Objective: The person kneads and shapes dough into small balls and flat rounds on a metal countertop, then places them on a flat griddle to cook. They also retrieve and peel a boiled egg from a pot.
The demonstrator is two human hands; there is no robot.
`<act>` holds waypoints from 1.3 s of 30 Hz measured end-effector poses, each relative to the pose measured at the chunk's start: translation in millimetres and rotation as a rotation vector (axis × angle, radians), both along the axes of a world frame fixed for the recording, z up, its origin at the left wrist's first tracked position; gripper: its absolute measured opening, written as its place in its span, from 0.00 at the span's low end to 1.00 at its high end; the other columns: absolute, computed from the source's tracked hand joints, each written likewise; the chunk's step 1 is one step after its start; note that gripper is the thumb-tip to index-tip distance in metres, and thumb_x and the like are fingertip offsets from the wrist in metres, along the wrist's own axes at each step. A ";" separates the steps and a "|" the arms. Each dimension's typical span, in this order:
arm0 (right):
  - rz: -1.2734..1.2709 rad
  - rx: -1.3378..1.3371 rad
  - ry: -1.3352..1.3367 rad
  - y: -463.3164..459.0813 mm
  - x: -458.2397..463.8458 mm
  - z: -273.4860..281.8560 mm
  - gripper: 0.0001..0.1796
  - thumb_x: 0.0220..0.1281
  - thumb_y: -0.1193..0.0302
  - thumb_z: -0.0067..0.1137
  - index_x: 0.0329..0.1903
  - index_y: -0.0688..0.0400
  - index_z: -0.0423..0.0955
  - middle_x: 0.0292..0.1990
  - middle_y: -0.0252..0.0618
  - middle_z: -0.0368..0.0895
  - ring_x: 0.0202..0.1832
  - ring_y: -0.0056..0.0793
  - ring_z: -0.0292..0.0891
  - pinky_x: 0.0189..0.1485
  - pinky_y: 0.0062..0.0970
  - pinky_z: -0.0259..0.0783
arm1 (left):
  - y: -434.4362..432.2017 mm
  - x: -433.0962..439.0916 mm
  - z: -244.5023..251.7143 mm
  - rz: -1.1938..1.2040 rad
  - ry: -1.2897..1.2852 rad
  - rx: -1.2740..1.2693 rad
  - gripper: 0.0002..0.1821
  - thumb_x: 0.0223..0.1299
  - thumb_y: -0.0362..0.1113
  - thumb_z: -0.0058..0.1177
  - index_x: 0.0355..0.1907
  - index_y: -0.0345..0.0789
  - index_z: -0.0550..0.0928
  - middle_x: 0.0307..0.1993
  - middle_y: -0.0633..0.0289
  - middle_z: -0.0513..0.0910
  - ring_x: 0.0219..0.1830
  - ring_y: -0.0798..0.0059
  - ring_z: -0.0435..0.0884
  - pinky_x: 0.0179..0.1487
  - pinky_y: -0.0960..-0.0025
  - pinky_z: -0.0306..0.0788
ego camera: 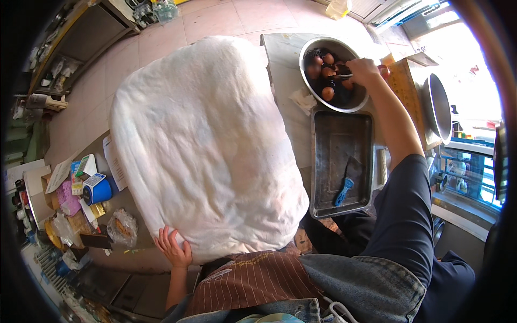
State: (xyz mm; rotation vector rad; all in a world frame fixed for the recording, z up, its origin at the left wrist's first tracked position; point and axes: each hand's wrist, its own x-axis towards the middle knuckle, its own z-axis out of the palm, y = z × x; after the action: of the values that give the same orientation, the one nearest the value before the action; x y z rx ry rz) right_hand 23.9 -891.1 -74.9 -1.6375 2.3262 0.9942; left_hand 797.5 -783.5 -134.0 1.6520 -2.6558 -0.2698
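A bulky white cloth cover [210, 149], its surface creased, fills the middle of the view; whatever lies under it is hidden. My left hand [173, 248] rests with spread fingers on its lower left edge. At the upper right, my right hand [363, 72] grips a metal utensil handle [345, 76] over a round steel pot [360, 105]. Brown eggs [327, 93], some with cracked shells, sit in dark liquid inside the pot. The utensil's far end is not clear.
Below the pot lies a dark metal tray [318, 161] holding a blue-handled scraper [344, 191]. A crumpled tissue [303, 100] is beside the pot. An empty steel bowl [438, 109] stands farther right. At left are a blue container [97, 191] and a plastic-bagged item [122, 228].
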 end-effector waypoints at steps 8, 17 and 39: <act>-0.377 -0.357 -0.714 63.1 -35.9 -11.1 0.37 0.50 0.56 0.72 0.61 0.59 0.72 0.38 0.39 0.82 0.37 0.26 0.79 0.39 0.29 0.74 | 1.8 1.6 -0.6 0.012 0.020 -0.006 0.26 0.51 0.45 0.49 0.53 0.35 0.75 0.65 0.51 0.68 0.71 0.50 0.57 0.74 0.41 0.40; -0.537 -0.304 -0.794 99.6 -6.1 1.5 0.38 0.48 0.57 0.73 0.62 0.58 0.72 0.36 0.39 0.81 0.34 0.27 0.77 0.34 0.27 0.73 | 1.0 1.7 -0.4 0.001 0.007 -0.020 0.26 0.51 0.43 0.50 0.53 0.34 0.74 0.65 0.50 0.67 0.72 0.50 0.57 0.74 0.41 0.40; -0.393 -0.545 -0.450 137.7 -43.4 -88.3 0.33 0.54 0.58 0.67 0.59 0.65 0.72 0.32 0.39 0.82 0.28 0.22 0.75 0.31 0.26 0.71 | -3.6 16.4 -3.2 0.081 0.163 0.055 0.24 0.47 0.39 0.58 0.51 0.39 0.77 0.62 0.53 0.71 0.68 0.52 0.63 0.70 0.39 0.48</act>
State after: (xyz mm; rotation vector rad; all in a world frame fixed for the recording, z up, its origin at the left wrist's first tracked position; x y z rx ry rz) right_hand -19.6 -753.4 -163.2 -1.2676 2.5479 -0.0941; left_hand 813.9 -787.0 -137.2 1.6699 -2.4788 -0.4595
